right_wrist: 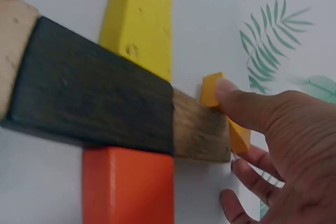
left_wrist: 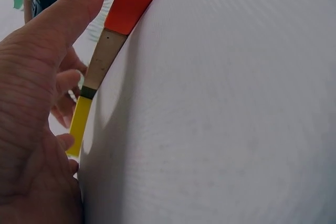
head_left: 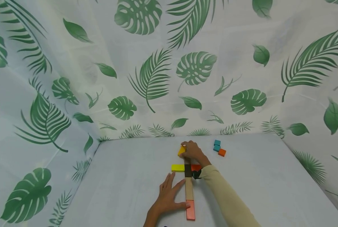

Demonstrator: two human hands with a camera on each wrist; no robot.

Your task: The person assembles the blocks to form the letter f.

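Note:
Wooden blocks form a cross on the white surface. Its long line has a salmon-red block (head_left: 190,212) nearest me, then a tan block (head_left: 189,189), a black block (head_left: 188,170) and a brown block (right_wrist: 199,129). A yellow block (head_left: 177,168) and an orange-red block (right_wrist: 128,184) flank the black one. At the far end my right hand (head_left: 194,153) pinches an orange-yellow block (head_left: 181,151), set at a slant. My left hand (head_left: 167,196) lies left of the line with fingers spread, its thumb at the salmon-red block and a fingertip near the tan one.
Two blue blocks (head_left: 217,145) and an orange block (head_left: 222,152) lie together at the back right. A white leaf-print cloth (head_left: 163,126) stands as walls behind and at both sides of the white surface (head_left: 115,189).

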